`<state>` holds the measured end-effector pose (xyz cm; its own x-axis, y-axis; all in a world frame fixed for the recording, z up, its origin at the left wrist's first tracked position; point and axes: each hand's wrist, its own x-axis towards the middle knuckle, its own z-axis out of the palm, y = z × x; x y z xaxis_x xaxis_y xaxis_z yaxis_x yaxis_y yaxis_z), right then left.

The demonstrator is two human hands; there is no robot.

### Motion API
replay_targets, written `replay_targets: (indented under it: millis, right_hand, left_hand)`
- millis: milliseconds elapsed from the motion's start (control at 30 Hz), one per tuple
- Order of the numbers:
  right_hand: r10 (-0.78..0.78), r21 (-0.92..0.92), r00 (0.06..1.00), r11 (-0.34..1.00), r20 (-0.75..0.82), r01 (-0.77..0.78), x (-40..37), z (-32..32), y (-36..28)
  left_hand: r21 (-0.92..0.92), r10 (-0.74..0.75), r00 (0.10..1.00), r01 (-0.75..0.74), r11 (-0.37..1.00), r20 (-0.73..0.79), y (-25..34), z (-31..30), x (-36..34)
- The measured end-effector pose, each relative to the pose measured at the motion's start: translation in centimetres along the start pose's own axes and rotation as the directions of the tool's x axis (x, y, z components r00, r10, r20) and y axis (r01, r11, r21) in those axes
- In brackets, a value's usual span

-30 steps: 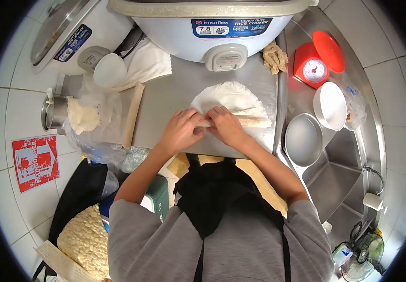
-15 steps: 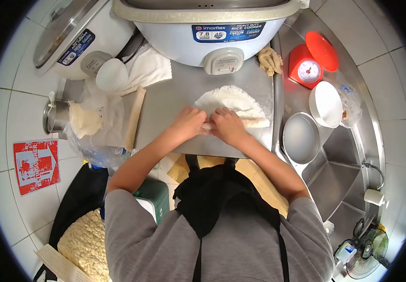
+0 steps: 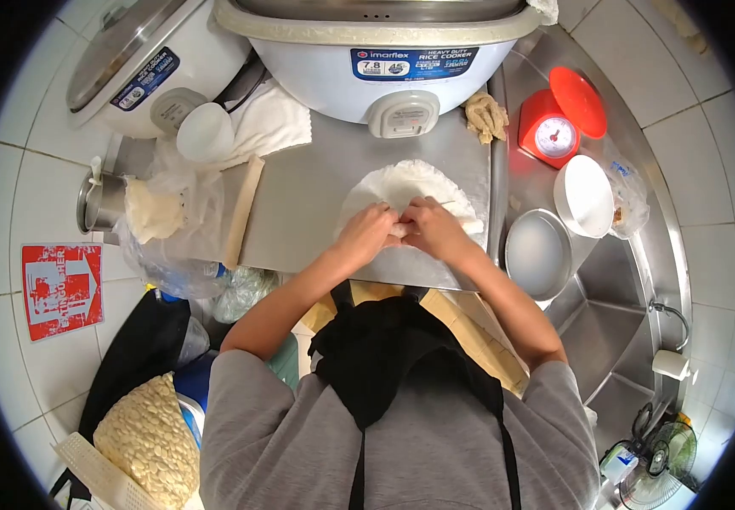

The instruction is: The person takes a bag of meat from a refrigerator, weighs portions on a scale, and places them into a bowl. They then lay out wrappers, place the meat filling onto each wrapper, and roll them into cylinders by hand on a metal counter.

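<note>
A thin white round wrapper (image 3: 410, 177) lies on the steel worktop (image 3: 299, 204), apparently with others beneath it. At its near edge, my left hand (image 3: 369, 229) has its fingers curled and pinched on a small pale roll (image 3: 398, 230). My right hand (image 3: 432, 228) grips the other end of that roll, fingers bent close to the left ones. Both hands cover most of the roll, so its filling is hidden.
A large rice cooker (image 3: 376, 64) stands behind the worktop, another (image 3: 155, 76) at left. A wooden strip (image 3: 245, 212) and plastic bag (image 3: 201, 221) lie left. Right are a red scale (image 3: 549, 132), white bowl (image 3: 584, 195), round pan (image 3: 538, 255) and sink (image 3: 601, 336).
Both hands have moved a little to the right, still close together on the roll. More of the wrapper's round outline shows on the left behind them.
</note>
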<state>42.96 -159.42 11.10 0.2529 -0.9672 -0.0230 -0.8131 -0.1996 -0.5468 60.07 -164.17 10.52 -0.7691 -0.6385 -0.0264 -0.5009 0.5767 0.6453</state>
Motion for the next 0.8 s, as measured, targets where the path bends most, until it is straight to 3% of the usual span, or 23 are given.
replay_targets:
  millis: [67,100,133,233,367,433,567,633,767,800]
  right_hand:
    - [-0.084,0.055,0.996,0.995,0.036,0.082,0.4,-2.0,0.7]
    - [-0.103,0.024,0.988,0.994,-0.116,0.106,0.5,-2.0,1.8]
    - [-0.109,0.021,0.988,0.994,-0.110,0.112,0.6,-2.6,2.5]
    - [0.020,0.167,0.995,0.985,0.098,-0.036,1.0,-3.5,3.5]
    - [-0.029,0.085,0.986,0.996,0.163,0.015,1.9,-3.3,3.8]
    - [0.084,0.324,0.988,0.938,0.133,-0.123,2.5,-2.7,4.3]
    - [0.027,0.253,1.000,0.967,0.005,-0.027,3.3,-1.5,4.9]
    - [-0.099,0.165,0.989,0.979,-0.113,0.117,3.5,-1.1,5.0]
    - [-0.029,0.191,0.986,0.980,-0.166,0.061,4.6,-1.5,5.2]
    - [-0.011,0.190,0.995,0.981,-0.104,0.030,5.1,-1.7,5.3]
  left_hand:
    - [0.097,-0.040,0.999,0.041,0.994,-0.009,0.5,-0.1,-0.1]
    - [0.099,-0.041,0.999,0.043,0.994,-0.018,0.6,0.0,0.0]
    - [0.141,-0.054,0.999,0.054,0.989,-0.006,0.7,0.3,-0.1]
    - [0.215,-0.063,0.998,0.066,0.974,-0.022,1.1,1.2,-0.5]
    - [0.213,0.005,0.995,0.016,0.977,-0.099,1.5,1.4,-0.3]
    - [0.177,0.010,0.993,0.011,0.984,-0.119,2.2,1.7,0.2]
    - [0.114,-0.012,0.996,0.022,0.993,-0.090,2.4,2.3,1.6]
    - [0.081,-0.028,0.996,0.035,0.996,-0.079,2.3,2.2,1.9]
    - [0.026,-0.035,0.995,0.038,0.999,-0.091,2.1,2.4,1.8]
    - [0.026,-0.032,0.996,0.035,0.999,-0.087,2.0,2.5,1.9]
